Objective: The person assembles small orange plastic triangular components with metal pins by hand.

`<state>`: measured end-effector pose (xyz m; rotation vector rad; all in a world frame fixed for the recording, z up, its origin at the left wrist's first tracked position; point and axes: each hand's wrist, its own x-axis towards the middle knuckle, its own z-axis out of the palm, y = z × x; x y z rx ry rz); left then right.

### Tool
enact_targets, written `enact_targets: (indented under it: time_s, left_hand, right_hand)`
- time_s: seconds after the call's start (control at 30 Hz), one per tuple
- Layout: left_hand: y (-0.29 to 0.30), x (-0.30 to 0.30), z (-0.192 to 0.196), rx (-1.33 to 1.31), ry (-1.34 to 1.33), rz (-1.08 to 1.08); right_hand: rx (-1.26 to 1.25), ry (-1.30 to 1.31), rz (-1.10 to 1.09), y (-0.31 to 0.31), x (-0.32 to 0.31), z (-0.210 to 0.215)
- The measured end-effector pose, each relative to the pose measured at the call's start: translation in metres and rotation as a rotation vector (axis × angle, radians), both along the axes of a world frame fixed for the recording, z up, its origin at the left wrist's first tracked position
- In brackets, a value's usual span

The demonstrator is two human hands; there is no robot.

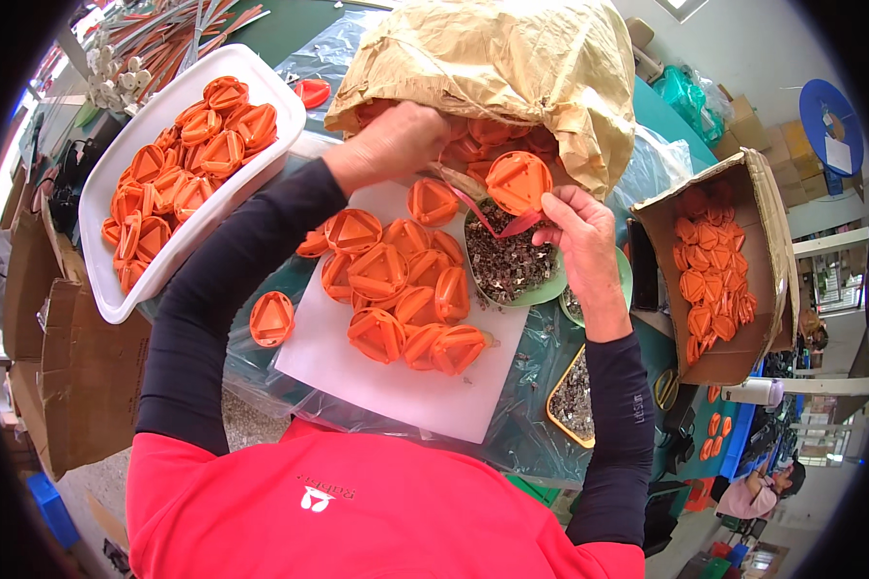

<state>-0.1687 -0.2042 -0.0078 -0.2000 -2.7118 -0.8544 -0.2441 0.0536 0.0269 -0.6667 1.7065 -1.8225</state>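
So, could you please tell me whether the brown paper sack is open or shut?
Open: the brown paper sack gapes on its near side, showing round orange plastic pieces inside.

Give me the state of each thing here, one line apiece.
Orange disc, apparently held up in the right hand
Paper sack, open, orange discs inside
White tub, open, heaped with orange discs
Right cardboard box, open, orange discs inside
Left green bowl, open, holding dark bits
Yellow tray, open, holding small bits
White sheet, flat, partly covered by orange discs

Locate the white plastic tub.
In the head view, the white plastic tub is at upper left, left of the brown paper sack and the left forearm.
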Motion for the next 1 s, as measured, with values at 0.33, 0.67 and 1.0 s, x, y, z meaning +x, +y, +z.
enact_targets:
  time_s: [0.33, 0.67, 1.0]
  left_hand:
    - [0.003, -0.007, -0.051, -0.573, 0.141, 0.227]
    - [-0.006, 0.056, -0.009, -0.44, 0.191, 0.222]
    - [0.019, 0.111, 0.028, 0.977, -0.278, 0.091]
  right_hand:
    - [-0.109, -0.327, 0.047, 0.024, 0.02, 0.005]
    - [-0.175, -0.402, 0.099, 0.026, 0.026, 0.005]
    - [-0.103, -0.361, 0.001, 0.05, 0.024, 0.005]
